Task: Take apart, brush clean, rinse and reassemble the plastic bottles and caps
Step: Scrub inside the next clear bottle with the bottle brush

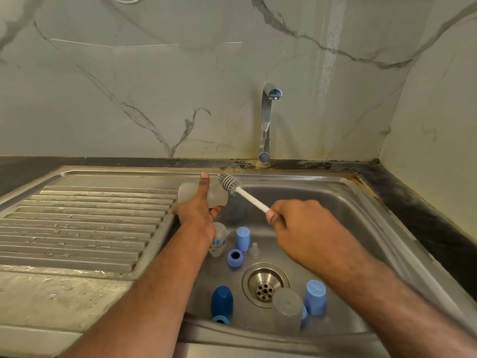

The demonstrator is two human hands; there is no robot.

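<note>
My left hand [198, 210] grips a clear frosted plastic bottle [218, 196] lying sideways above the sink's left edge, thumb up over its middle and its mouth toward the right. My right hand [291, 223] holds the white handle of a bottle brush [229, 182]; its grey bristle head is just outside the bottle's mouth. In the sink basin lie a second clear bottle with a printed label [218, 240], light blue caps [242, 238] [315, 297], a blue collar ring [235, 257], a small clear nipple [254, 250], a dark blue cap [222, 302] and a frosted bottle [287, 308].
The steel sink [361, 228] has a drain [265, 285] in its middle and a chrome tap [266, 125] behind it with no water running. A ribbed draining board [85, 223] lies to the left. Marble walls close in behind and on the right.
</note>
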